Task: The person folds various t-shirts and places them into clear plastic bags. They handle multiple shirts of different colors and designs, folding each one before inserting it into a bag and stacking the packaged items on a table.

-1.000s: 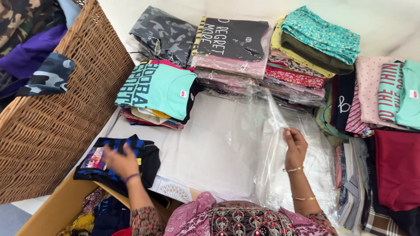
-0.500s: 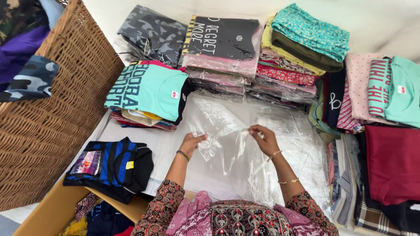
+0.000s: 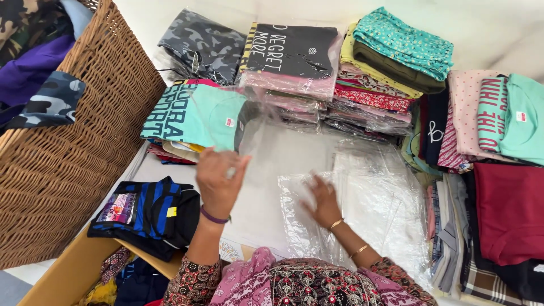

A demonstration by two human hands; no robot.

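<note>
The left hand (image 3: 218,180) was raised and pinched one clear plastic bag (image 3: 249,127) by its near edge, lifting it in front of the teal folded shirt (image 3: 195,116). The right hand (image 3: 323,199), blurred, lay open with fingers spread, pressing on the pile of clear bags (image 3: 368,198) spread on the white table (image 3: 294,153). A folded black-and-blue striped garment (image 3: 150,212) lay near left, beside the wicker basket (image 3: 68,170).

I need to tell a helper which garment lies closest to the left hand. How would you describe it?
Start at the big wicker basket on the left. Beside its base lies a folded black garment with blue stripes, just left of the raised left hand. Unlike the stacked clothes, it lies alone, unbagged.
</note>
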